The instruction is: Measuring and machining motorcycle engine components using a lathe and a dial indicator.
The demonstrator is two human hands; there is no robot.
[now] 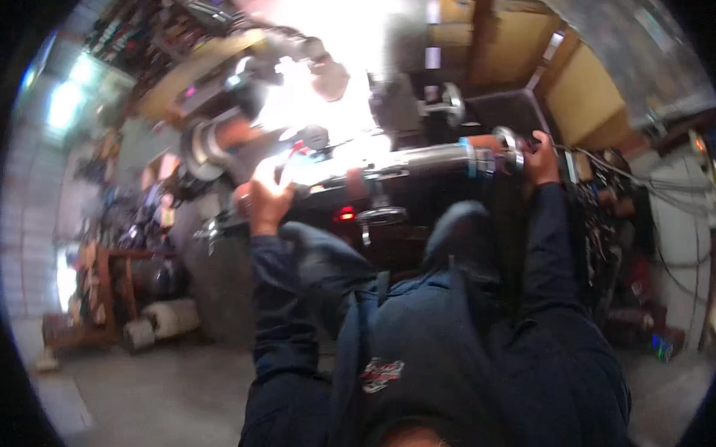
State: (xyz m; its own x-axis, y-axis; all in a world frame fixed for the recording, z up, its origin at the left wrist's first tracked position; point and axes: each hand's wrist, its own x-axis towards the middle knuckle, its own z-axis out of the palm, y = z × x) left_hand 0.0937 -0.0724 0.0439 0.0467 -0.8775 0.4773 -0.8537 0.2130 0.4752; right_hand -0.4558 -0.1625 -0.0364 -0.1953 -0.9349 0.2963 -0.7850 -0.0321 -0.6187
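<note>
Across the bench in front of me lies a long, shiny metal cylinder (pixel 431 159), part of a machine that looks like a lathe. My right hand (pixel 541 160) is at its right end, with the fingers curled at the rim of a metal handwheel (pixel 510 149). On the left, my left hand (pixel 269 197) is raised beside the machine, its fingers bent round something that blur and glare hide. A small red piece (pixel 298 147) shows just past those fingers. Below the cylinder sit a metal crank handle (pixel 382 216) and a glowing red light (pixel 344 214).
A round metal drum-like part (pixel 203 150) stands left of my left hand. Strong glare washes out the far middle. Cables (pixel 648 180) run along the right, and a wooden stand (pixel 108 287) with a pale roll (pixel 172 318) is at the left. Another small wheel (pixel 452 103) sits behind the cylinder.
</note>
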